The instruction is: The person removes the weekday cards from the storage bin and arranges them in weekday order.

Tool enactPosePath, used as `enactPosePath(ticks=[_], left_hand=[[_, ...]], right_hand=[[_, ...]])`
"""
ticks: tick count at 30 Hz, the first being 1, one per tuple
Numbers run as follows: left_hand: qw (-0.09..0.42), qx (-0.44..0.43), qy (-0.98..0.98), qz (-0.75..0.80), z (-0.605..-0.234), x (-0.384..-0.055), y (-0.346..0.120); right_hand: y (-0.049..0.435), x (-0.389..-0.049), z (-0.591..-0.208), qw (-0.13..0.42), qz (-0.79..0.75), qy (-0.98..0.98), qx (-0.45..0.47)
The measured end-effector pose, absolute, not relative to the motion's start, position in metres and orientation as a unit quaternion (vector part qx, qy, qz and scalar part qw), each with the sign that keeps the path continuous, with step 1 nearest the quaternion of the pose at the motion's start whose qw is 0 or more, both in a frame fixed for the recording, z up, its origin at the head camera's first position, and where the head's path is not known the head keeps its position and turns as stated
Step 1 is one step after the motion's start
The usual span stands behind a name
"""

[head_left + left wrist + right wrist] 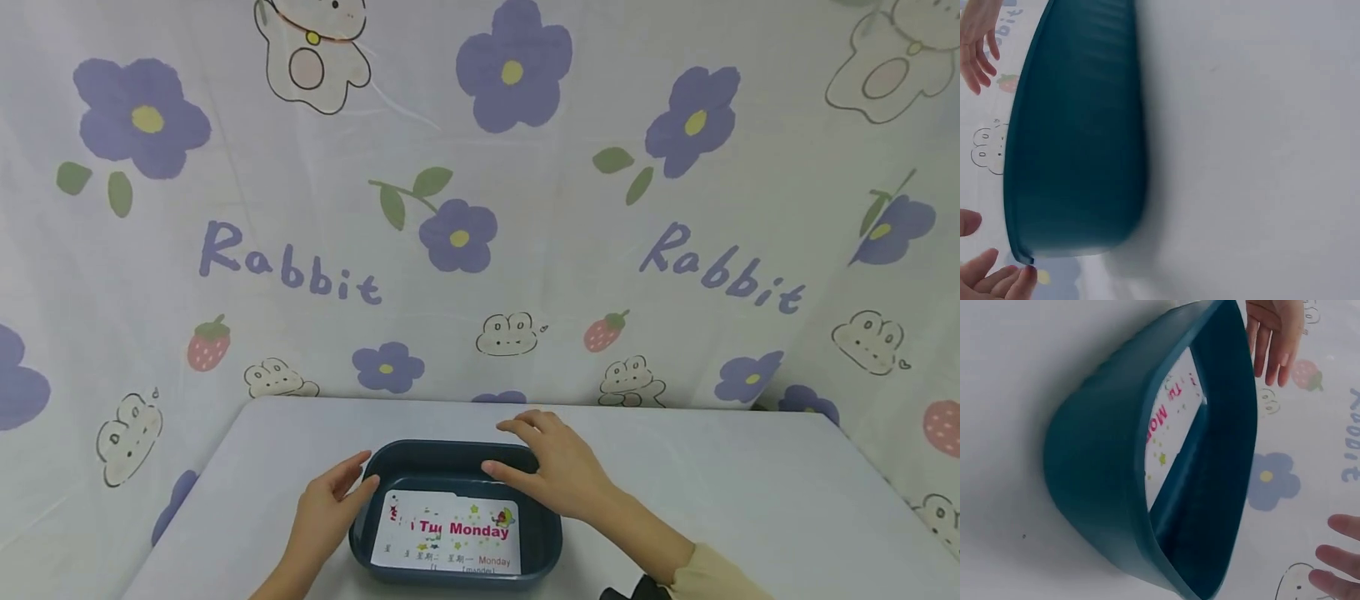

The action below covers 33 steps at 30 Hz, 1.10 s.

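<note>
A dark teal plastic basin (542, 537) stands on the white table. Inside it lie overlapping white word cards (457, 546); the one on the right reads "Monday", and part of "Tu" shows on the card beside it. My left hand (327, 506) is at the basin's left end with fingers loosely bent. In the left wrist view a fingertip (1027, 278) meets or nearly meets the rim's corner. Over the back right rim hovers my right hand (564, 468), thumb and fingers spread apart and holding nothing. The right wrist view shows these fingers (1334, 556) apart from the basin.
White tabletop (720, 492) extends on both sides of the basin. Behind the table hangs a cloth (540, 275) printed with flowers, rabbits and strawberries. A black item (647, 588) shows by the right sleeve at the bottom edge.
</note>
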<state>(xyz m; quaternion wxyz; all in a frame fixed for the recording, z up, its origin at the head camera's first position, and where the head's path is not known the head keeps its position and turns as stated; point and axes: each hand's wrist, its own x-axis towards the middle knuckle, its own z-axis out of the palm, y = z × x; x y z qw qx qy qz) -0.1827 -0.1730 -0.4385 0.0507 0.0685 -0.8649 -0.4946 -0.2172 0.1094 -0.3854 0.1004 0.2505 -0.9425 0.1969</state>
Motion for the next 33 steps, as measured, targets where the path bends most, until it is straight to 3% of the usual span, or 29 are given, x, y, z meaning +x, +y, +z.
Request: enactPosePath(ticks=[10, 20, 33], left_hand=[[0.023, 0.129, -0.830, -0.542, -0.455, -0.175, -0.178], [-0.010, 0.179, -0.779, -0.601, -0.461, -0.173, -0.178], [-0.037, 0.205, -0.737, -0.643, -0.475, -0.169, -0.188]], right_hand=[[0.102, -0.218, -0.392, 0.051, 0.195, -0.945, 0.259], [0.089, -0.217, -0.407, -0.039, 0.153, -0.944, 0.289], [0.070, -0.211, -0.429, -0.083, 0.107, -0.944, 0.302]])
